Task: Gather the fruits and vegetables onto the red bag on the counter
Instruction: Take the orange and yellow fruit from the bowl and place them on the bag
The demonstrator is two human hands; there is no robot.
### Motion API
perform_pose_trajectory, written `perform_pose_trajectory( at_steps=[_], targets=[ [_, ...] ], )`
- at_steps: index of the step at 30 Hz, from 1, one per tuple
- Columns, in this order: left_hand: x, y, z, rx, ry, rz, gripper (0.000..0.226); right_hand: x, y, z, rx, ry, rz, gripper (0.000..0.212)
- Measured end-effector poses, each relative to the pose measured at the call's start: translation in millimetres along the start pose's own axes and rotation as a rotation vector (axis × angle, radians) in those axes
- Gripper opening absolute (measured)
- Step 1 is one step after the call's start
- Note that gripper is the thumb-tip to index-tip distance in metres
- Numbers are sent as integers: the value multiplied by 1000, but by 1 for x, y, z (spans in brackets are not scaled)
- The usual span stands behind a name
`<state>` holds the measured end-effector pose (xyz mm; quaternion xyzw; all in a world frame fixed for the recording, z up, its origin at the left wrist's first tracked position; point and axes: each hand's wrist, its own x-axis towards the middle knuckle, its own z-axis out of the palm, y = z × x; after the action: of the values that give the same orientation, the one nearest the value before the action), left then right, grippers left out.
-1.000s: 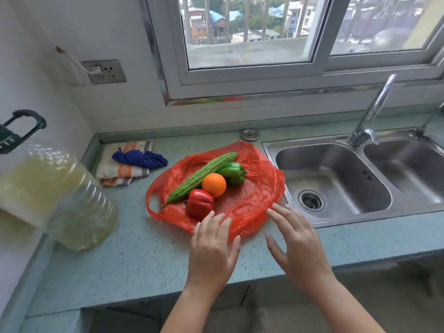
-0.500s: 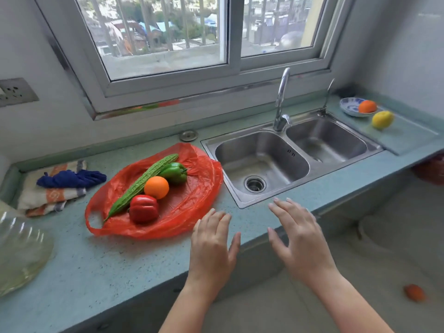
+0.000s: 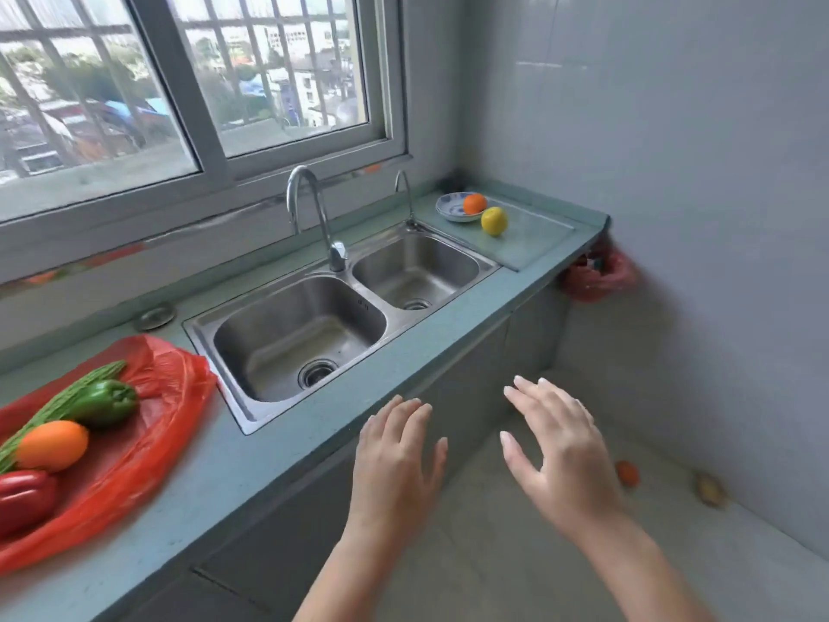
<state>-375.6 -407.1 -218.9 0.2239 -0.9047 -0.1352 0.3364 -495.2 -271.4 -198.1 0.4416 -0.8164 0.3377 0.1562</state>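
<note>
1. Both of the person's hands are empty over the floor in front of the counter [image 3: 278, 469]: the left hand [image 3: 397, 460] and the right hand [image 3: 558, 446] hover with fingers spread, gripping nothing.
2. The red bag [image 3: 148, 424], thin crinkled plastic, lies flat left of the steel double sink [image 3: 341, 316]; on it rest a ridged bitter gourd [image 3: 67, 404], a glossy green pepper [image 3: 105, 401], a smooth orange [image 3: 51, 444] and a red pepper [image 3: 24, 500].
3. Well apart, at the counter's far right end, a second orange [image 3: 474, 204] sits in a blue-patterned dish [image 3: 451, 208], a yellow lemon [image 3: 494, 221] just beside it on a pale board [image 3: 529, 237].
4. Two small rounded items [image 3: 628, 473] lie on the floor, blurred.
5. Risks, as judged: round fruit could roll off the board when nudged; the slick bag could let its load slide.
</note>
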Motion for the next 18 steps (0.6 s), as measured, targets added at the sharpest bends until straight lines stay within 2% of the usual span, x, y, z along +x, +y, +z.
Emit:
perform_pose_trajectory(
  at_steps=[9,18],
  targets=[
    [30,98,90,-64,-137,113,38,-33,130,-74,-66,95,218,46],
    [78,125,154,-99,-228,172,40,-19,195,-75,-119,118,307,45]
  ],
)
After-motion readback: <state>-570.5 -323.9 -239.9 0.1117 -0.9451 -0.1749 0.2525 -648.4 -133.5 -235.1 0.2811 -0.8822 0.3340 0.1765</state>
